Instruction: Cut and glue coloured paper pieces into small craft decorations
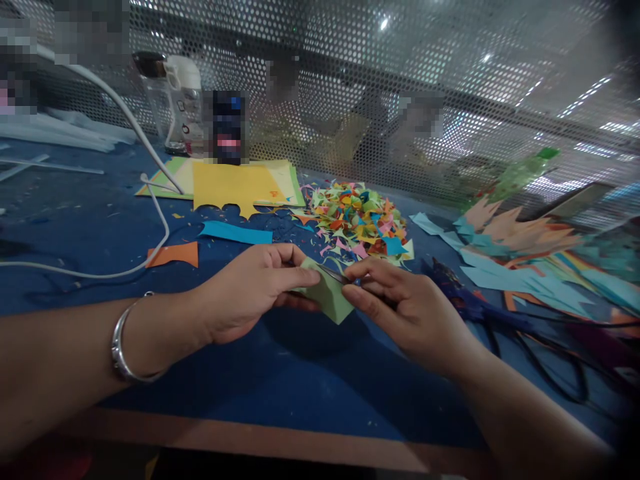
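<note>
A piece of light green paper (334,297) is pinched between the thumb and fingers of my left hand (263,283), above the blue table. My right hand (395,300) is closed around small scissors (333,273), whose thin metal blades lie against the upper edge of the green paper. The handles are mostly hidden by my fingers. Just beyond the hands is a heap of colourful paper scraps (357,217). A blue paper strip (237,233) and an orange paper piece (173,255) lie beyond my left wrist.
Yellow paper (225,183) with a scalloped edge lies on stacked sheets, a phone (229,127) upright behind it. Bottles (185,107) stand back left. A white cable (100,273) crosses the left. At right are a glue gun (480,307) and cut papers (530,273). Perforated metal (325,80) closes the back.
</note>
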`<control>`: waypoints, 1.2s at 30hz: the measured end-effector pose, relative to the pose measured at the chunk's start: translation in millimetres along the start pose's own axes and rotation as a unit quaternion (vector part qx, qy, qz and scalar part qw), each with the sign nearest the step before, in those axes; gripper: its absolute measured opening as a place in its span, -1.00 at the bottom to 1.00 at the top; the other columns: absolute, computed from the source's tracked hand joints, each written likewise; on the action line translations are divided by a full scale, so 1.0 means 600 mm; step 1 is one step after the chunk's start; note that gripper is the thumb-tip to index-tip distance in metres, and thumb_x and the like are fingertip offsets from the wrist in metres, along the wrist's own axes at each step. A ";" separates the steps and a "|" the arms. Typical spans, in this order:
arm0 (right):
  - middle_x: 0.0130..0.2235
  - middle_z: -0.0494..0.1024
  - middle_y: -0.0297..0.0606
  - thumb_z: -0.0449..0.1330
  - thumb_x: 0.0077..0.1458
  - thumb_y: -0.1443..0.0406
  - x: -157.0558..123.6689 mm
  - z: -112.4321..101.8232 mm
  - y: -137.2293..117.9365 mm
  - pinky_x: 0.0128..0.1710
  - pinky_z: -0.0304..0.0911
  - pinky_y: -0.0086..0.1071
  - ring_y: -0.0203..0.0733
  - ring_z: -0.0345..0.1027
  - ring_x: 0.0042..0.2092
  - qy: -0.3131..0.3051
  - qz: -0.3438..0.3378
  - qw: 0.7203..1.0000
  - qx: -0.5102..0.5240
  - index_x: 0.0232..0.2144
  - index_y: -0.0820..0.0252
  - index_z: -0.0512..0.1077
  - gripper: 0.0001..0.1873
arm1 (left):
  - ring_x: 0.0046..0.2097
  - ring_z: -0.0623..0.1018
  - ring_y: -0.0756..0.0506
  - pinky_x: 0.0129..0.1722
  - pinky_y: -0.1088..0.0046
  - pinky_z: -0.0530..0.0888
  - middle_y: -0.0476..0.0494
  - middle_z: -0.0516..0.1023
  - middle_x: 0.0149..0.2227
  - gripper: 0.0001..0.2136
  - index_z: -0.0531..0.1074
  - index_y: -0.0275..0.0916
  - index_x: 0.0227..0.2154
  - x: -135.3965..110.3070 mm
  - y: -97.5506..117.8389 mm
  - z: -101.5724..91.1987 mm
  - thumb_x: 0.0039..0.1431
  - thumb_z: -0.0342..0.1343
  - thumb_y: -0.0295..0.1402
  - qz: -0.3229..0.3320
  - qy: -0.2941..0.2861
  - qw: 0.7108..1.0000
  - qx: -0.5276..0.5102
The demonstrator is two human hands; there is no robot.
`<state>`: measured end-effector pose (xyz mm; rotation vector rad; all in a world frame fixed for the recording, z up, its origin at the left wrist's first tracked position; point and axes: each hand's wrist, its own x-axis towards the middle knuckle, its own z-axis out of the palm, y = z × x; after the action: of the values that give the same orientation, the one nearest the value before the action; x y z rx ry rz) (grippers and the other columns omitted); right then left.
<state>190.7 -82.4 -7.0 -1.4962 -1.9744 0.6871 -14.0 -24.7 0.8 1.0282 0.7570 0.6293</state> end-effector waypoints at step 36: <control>-0.55 0.28 -0.46 0.05 0.29 0.06 -0.001 0.001 -0.003 -0.54 0.02 -0.42 -0.33 0.10 -0.54 -0.014 -0.007 1.000 -0.007 -0.21 0.11 0.35 -0.73 | -0.33 0.57 -0.01 -0.27 0.48 0.49 -0.05 0.53 -0.44 -0.89 0.38 -0.32 -0.49 0.001 0.004 0.000 0.11 0.17 -0.52 -0.022 -0.028 0.998 0.052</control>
<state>189.1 -83.6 -6.3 -1.4880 -2.0120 0.6935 -13.9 -23.6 3.1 1.1171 0.7677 0.5261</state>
